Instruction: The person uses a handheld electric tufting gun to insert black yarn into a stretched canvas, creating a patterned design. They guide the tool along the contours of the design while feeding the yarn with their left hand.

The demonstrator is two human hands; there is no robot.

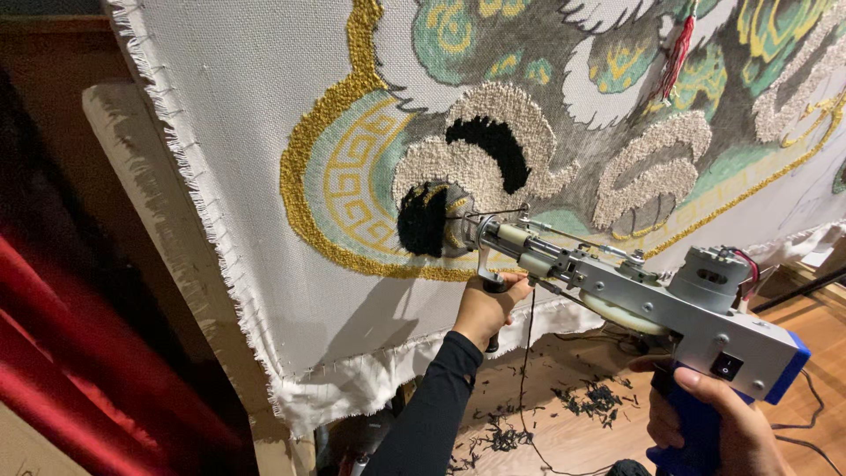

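A grey and blue tufting gun (670, 304) points its needle tip at a black tufted patch (421, 220) on a stretched white cloth (238, 106). My left hand (489, 307), in a black sleeve, grips the gun's front handle just below the cloth. My right hand (709, 421) wraps the blue rear grip at the lower right. The cloth bears a pattern in gold, green, cream and black yarn. A thin black yarn strand (529, 353) hangs down from the gun.
The cloth's frayed edge is fixed to a pale wooden frame (167, 229) at the left. Red fabric (79, 353) hangs further left. Black yarn scraps (590, 401) and cables lie on the wooden floor (820, 353) below.
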